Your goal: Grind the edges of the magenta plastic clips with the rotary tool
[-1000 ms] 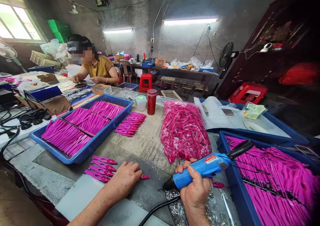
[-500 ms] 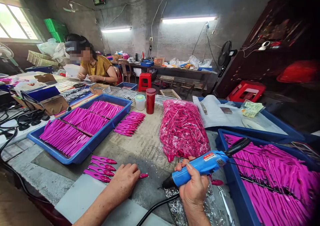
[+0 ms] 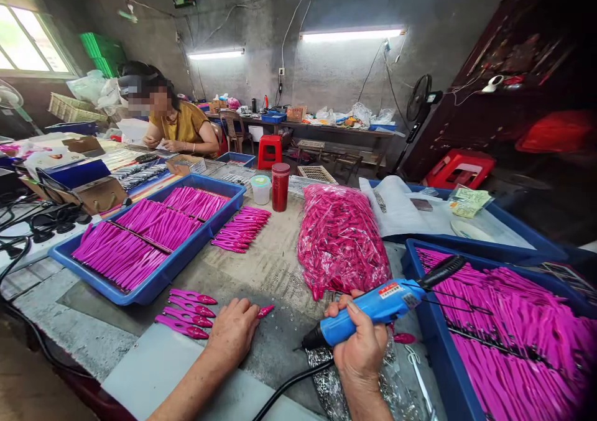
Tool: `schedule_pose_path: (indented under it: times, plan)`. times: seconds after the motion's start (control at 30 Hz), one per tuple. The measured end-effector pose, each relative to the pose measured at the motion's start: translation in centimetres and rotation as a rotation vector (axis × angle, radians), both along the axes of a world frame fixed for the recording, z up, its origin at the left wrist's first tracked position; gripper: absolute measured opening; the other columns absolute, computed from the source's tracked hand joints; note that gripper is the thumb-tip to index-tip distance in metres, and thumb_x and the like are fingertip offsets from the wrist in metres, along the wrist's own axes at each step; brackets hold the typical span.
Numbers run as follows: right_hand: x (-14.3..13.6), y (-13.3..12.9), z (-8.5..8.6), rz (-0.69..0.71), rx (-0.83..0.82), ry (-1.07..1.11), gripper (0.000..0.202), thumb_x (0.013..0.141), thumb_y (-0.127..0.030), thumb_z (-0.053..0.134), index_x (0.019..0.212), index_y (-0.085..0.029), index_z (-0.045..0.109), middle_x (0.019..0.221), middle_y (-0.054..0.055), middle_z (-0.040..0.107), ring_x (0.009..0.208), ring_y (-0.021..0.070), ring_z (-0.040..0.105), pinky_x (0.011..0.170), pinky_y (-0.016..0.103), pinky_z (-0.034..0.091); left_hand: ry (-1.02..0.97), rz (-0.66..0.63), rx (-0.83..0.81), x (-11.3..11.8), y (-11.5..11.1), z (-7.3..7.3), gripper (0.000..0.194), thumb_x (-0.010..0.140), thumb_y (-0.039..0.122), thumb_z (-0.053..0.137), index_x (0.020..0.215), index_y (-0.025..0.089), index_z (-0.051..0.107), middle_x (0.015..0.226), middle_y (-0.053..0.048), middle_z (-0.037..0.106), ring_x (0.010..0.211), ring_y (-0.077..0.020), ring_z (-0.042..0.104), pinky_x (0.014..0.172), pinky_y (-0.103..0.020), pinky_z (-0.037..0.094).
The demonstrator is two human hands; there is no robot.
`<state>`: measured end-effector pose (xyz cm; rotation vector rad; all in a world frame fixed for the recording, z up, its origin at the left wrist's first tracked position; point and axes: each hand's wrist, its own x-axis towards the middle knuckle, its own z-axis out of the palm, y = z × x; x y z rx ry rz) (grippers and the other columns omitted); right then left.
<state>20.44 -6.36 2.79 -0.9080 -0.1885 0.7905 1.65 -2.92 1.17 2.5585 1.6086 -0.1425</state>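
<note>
My right hand [image 3: 361, 340] is wrapped round a blue electric screwdriver [image 3: 368, 315], its dark tip pointing left, low over the table. On the table lies my left hand [image 3: 234, 328], fingers bent over a magenta piece whose glossy pointed end [image 3: 265, 311] sticks out past the fingertips; the rest of it is hidden. Several magenta pieces with glossy tips [image 3: 189, 314] lie in a row just left of that hand. Tiny metal rings [image 3: 284, 293] are scattered between the hands. Behind the screwdriver stands a clear bag of glossy magenta parts [image 3: 342, 240].
Blue trays of magenta pieces stand at left [image 3: 180, 275] and right [image 3: 431, 352]. A red cup [image 3: 280, 188] and a lidded tub [image 3: 260, 191] stand farther back. Scissors [image 3: 420, 377] and a bag of small metal parts [image 3: 326, 387] lie near my right hand. A person [image 3: 180, 122] sits at back left.
My left hand has shifted slightly left and its knuckles have risen. The glossy end under it now angles upward to the right. My right hand and the screwdriver have barely moved.
</note>
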Motion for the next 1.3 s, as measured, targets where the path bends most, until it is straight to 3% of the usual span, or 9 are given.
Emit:
schedule_pose_path:
  times: [0.17,0.43,1.03,1.3]
  plan:
    - [0.0,0.1,-0.2,-0.005,-0.001,0.0,0.041,0.051,-0.03,0.071,0.085,-0.019,0.051,0.059,-0.005,0.055,0.046,0.0127,0.052,0.047,0.027,0.043,-0.075,0.011,-0.007,-0.3,0.0,-0.3,0.02,0.087,0.022,0.044,0.094,0.019,0.062,0.091,-0.006,0.063,0.087,-0.0195,0.057,0.074,-0.03,0.044]
    - [0.0,0.0,-0.2,0.011,0.0,-0.037,0.038,0.055,-0.032,0.069,0.086,-0.019,0.049,0.06,-0.005,0.055,0.047,0.0119,0.052,0.049,0.027,0.042,-0.083,0.0,0.01,-0.1,0.1,-0.4,0.024,0.088,0.021,0.039,0.082,0.019,0.062,0.085,-0.005,0.063,0.082,-0.0176,0.057,0.072,-0.027,0.043]
    - [0.1,0.0,0.0,0.012,0.012,-0.028,0.038,0.056,-0.031,0.067,0.086,-0.019,0.048,0.059,-0.006,0.053,0.046,0.0132,0.052,0.048,0.028,0.042,-0.142,0.035,0.024,1.3,-0.5,-1.1,0.02,0.087,0.022,0.041,0.08,0.02,0.06,0.084,-0.004,0.061,0.081,-0.0165,0.057,0.069,-0.026,0.043]
    - [0.1,0.0,-0.1,0.008,0.008,-0.027,0.038,0.056,-0.032,0.067,0.086,-0.02,0.047,0.059,-0.006,0.053,0.045,0.0133,0.052,0.047,0.028,0.042,-0.147,0.096,-0.08,1.7,-0.1,-0.3,0.017,0.085,0.021,0.044,0.075,0.02,0.058,0.083,-0.001,0.06,0.081,-0.0148,0.056,0.069,-0.024,0.039]
